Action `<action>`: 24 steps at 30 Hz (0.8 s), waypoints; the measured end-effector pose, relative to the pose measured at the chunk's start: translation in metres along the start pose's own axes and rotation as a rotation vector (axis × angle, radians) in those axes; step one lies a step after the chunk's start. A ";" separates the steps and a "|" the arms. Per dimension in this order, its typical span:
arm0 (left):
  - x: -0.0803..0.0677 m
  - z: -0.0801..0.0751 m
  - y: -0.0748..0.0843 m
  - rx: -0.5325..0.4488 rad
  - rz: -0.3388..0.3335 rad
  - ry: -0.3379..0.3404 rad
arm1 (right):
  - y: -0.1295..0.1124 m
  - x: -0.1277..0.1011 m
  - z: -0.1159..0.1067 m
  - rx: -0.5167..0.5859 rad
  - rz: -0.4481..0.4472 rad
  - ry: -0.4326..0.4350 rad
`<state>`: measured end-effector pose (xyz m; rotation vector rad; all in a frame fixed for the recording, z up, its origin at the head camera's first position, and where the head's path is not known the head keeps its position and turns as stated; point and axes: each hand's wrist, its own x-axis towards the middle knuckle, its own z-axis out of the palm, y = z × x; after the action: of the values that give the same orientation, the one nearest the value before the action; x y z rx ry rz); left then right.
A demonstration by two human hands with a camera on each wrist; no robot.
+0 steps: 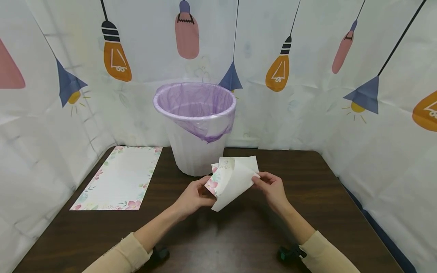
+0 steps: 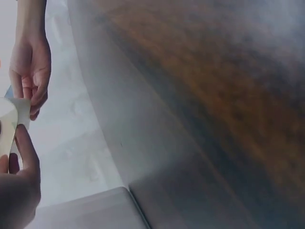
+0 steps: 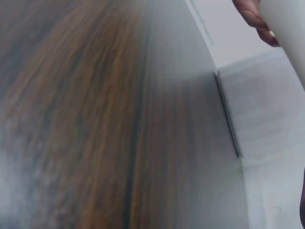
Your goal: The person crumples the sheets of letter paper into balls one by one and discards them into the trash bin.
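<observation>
A sheet of white paper (image 1: 240,178) with a printed floral border is folded over on itself, held above the table in front of the bin. My left hand (image 1: 194,195) pinches its left edge between thumb and fingers. At the right edge, my right hand (image 1: 271,187) pinches the paper with thumb and fingertips. The left wrist view shows both hands at its left side, the left hand (image 2: 21,186) below and the right hand (image 2: 33,67) above. In the right wrist view, part of the paper (image 3: 289,26) covers the top right corner, beside some left-hand fingers (image 3: 252,16).
A white bin (image 1: 198,151) lined with a purple bag stands at the back of the dark wooden table (image 1: 290,227). Another floral-bordered sheet (image 1: 119,178) lies flat on the left. A printed white curtain (image 1: 307,113) surrounds the table's back and sides.
</observation>
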<state>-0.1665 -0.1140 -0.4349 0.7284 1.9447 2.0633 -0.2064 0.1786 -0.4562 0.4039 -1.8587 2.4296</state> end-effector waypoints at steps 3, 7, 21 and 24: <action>0.001 0.001 0.002 -0.030 -0.008 -0.069 | -0.001 0.002 0.003 0.009 -0.004 0.071; 0.001 0.002 0.003 -0.043 0.031 -0.153 | -0.004 0.003 0.005 0.015 -0.002 0.132; 0.005 0.014 0.008 0.002 0.091 0.073 | -0.009 0.000 0.006 -0.095 0.028 0.041; 0.004 0.015 0.010 0.014 0.095 0.105 | -0.008 -0.001 0.006 -0.110 -0.035 -0.018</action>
<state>-0.1613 -0.1002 -0.4245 0.7431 2.0190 2.1868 -0.2027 0.1757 -0.4473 0.4486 -1.9640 2.2958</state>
